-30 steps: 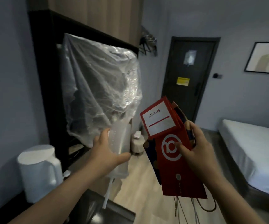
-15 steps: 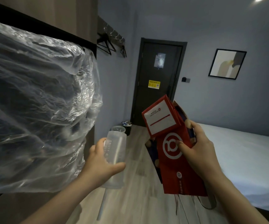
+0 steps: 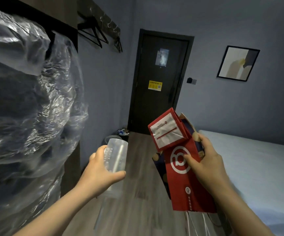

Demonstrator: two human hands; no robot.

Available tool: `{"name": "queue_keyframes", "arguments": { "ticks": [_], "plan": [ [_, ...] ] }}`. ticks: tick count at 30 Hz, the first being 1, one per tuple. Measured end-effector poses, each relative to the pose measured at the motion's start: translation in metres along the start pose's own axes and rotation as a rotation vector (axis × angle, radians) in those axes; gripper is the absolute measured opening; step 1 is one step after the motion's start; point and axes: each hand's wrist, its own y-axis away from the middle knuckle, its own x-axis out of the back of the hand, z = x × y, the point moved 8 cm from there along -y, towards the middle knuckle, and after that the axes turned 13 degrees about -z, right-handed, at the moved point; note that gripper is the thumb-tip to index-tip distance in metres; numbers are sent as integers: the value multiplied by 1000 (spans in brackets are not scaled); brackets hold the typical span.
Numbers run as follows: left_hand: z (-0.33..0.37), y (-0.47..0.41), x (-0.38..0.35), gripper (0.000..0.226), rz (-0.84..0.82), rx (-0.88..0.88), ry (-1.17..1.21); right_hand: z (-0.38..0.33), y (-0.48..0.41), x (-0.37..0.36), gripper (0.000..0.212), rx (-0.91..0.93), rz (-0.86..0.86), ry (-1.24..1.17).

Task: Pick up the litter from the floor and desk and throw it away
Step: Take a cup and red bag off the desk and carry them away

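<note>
Head view: left hand [image 3: 102, 174] wraps clear plastic cup [image 3: 115, 159] mid-body; looks light, crushable. Right hand [image 3: 206, 166] pinches red paper bag [image 3: 187, 184] with red box [image 3: 167, 132]; flimsy, grip upper edge.

Left grip [image 3: 102, 174] and right grip [image 3: 207, 167] are bare, on unsleeved forearms [image 3: 56, 208]

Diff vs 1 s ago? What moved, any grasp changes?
The view moved off the desk and kettle, closer along the plastic sheeting toward the door and the bin beside it. No grasp change: left hand still grips the clear cup, right hand still holds the red paper bag.
</note>
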Motion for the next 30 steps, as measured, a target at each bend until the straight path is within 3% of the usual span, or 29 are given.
{"name": "queue_keyframes", "arguments": {
  "ticks": [11,20,30],
  "plan": [
    [-28,-206,-77,86,-61,74,-22,133,-187,-18,64,-40,-18,-52],
    [-38,-373,-116,95,-47,163,-88,225,-359,-27,66,-64,-109,-58],
    [-96,-575,-139,101,-40,207,-46,310,-545,-84,68,-96,-161,-49]
  ]
}}
